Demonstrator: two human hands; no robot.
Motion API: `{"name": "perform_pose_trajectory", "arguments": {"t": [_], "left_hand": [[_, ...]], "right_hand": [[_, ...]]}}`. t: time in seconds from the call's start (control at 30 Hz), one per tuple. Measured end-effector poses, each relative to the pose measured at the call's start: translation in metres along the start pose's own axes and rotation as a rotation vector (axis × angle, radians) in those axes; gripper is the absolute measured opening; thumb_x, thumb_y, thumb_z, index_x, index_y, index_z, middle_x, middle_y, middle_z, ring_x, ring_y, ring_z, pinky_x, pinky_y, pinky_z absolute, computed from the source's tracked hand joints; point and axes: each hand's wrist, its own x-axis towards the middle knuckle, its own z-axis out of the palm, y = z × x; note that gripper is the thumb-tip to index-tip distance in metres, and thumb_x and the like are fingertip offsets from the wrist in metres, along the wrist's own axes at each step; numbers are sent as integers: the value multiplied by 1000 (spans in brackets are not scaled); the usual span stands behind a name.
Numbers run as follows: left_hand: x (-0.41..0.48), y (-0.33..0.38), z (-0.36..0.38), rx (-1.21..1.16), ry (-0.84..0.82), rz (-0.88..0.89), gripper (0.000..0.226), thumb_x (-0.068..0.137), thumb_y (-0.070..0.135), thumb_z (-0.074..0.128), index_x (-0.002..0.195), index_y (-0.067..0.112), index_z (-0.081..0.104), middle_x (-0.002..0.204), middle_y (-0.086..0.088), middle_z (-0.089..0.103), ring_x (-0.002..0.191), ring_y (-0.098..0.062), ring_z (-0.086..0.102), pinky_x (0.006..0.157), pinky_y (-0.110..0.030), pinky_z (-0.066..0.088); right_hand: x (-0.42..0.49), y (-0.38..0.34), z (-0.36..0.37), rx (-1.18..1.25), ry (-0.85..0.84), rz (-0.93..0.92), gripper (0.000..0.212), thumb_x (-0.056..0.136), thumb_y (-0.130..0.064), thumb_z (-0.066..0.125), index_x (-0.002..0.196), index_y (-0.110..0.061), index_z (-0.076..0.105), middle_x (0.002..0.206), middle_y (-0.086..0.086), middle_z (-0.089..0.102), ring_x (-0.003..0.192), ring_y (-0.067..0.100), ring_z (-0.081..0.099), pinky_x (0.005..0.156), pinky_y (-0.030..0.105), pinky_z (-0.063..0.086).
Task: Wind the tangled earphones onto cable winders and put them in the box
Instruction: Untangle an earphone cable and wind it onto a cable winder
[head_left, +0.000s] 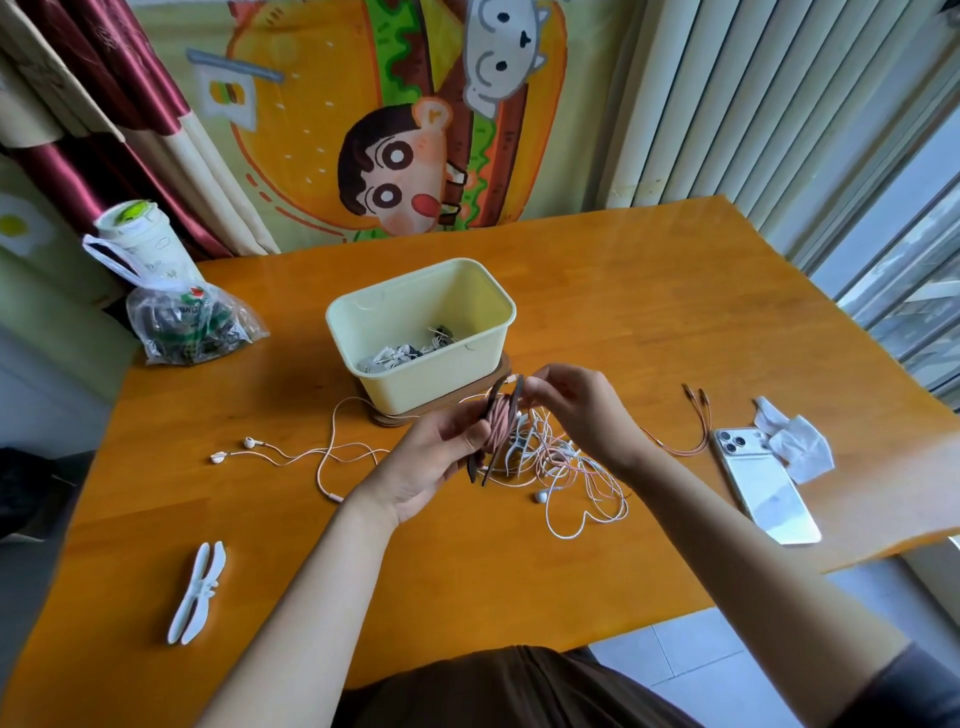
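Note:
My left hand (441, 457) grips a dark brown cable winder (500, 426) with pink cable wound round its middle. My right hand (576, 405) pinches the cable's end at the winder's top. Under both hands lies a tangle of white and pink earphones (576, 467) on the table. A pink earphone set (311, 452) lies loose to the left, its two buds at the far left. The pale yellow box (374, 332) stands behind the hands, on a brown lid, with wound earphones inside. A white winder (197, 590) lies at the near left.
A white phone (763, 483) and a crumpled tissue (795, 441) lie at the right, beside an orange multi-head cable (696, 421). A plastic bag (187, 322) and a cup (140, 234) stand at the table's back left. The orange table's (675, 312) right edge runs near the phone.

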Motion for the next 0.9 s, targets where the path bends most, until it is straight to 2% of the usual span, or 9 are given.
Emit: {"name": "perform_pose_trajectory", "arguments": {"t": [0.07, 0.17, 0.23, 0.3, 0.37, 0.57, 0.7, 0.77, 0.9], "left_hand": [[-1, 1, 3, -97, 4, 24, 62, 46, 57, 87, 98, 27, 76, 97, 4, 73, 93, -6, 66, 71, -15, 50], [-3, 0, 5, -206, 32, 48, 62, 41, 54, 90, 95, 27, 77, 96, 4, 74, 91, -6, 68, 68, -17, 52], [-3, 0, 5, -292, 65, 70, 64, 39, 50, 92, 95, 24, 77, 98, 2, 74, 92, -8, 68, 68, -19, 54], [-2, 1, 6, -380, 120, 83, 73, 37, 46, 94, 101, 17, 75, 100, -2, 73, 91, -10, 69, 68, -21, 54], [-1, 0, 5, -460, 163, 95, 83, 36, 44, 94, 109, 15, 69, 101, -3, 73, 92, -11, 69, 70, -21, 55], [4, -7, 3, -519, 256, 136, 63, 41, 49, 91, 97, 24, 77, 108, -1, 71, 100, -11, 67, 78, -25, 55], [7, -6, 4, -493, 481, 74, 37, 74, 39, 64, 104, 17, 65, 106, -5, 63, 108, -22, 52, 83, -30, 44], [6, -8, 5, -388, 547, 91, 29, 77, 33, 61, 103, 18, 64, 102, -3, 61, 102, -20, 50, 84, -30, 42], [8, -12, 7, -263, 621, 126, 10, 93, 19, 56, 99, 21, 64, 100, 3, 66, 97, -10, 58, 87, -30, 43]], "right_hand": [[-4, 0, 8, 206, -62, 52, 23, 95, -23, 51, 80, -13, 65, 79, 0, 69, 77, 11, 64, 77, 26, 52], [-6, 1, 17, 429, -103, 174, 28, 98, -22, 46, 88, 1, 59, 73, 5, 60, 73, 15, 58, 80, 33, 49], [-9, 1, 22, 520, -104, 252, 26, 99, -22, 43, 89, -1, 56, 65, 2, 47, 60, 9, 47, 66, 23, 48], [-11, 2, 28, 536, -104, 302, 24, 100, -22, 43, 85, -9, 57, 62, -2, 36, 50, 5, 35, 48, 15, 36], [-14, 5, 34, 496, -113, 323, 25, 99, -22, 44, 81, -14, 58, 61, -4, 34, 46, 3, 29, 42, 14, 26], [-25, 10, 50, 141, -154, 272, 33, 99, -25, 43, 70, -20, 57, 47, -18, 49, 39, -3, 39, 44, 11, 28], [-33, 10, 62, 8, -165, 180, 32, 99, -24, 42, 70, -20, 57, 68, -7, 56, 45, -4, 43, 50, 13, 30], [-36, 8, 63, -67, -161, 102, 31, 99, -24, 42, 73, -19, 58, 68, -6, 58, 49, -1, 44, 51, 13, 33], [-42, 8, 59, -257, -198, -6, 27, 99, -23, 42, 79, -18, 61, 68, -6, 57, 56, 2, 50, 56, 13, 37]]}}
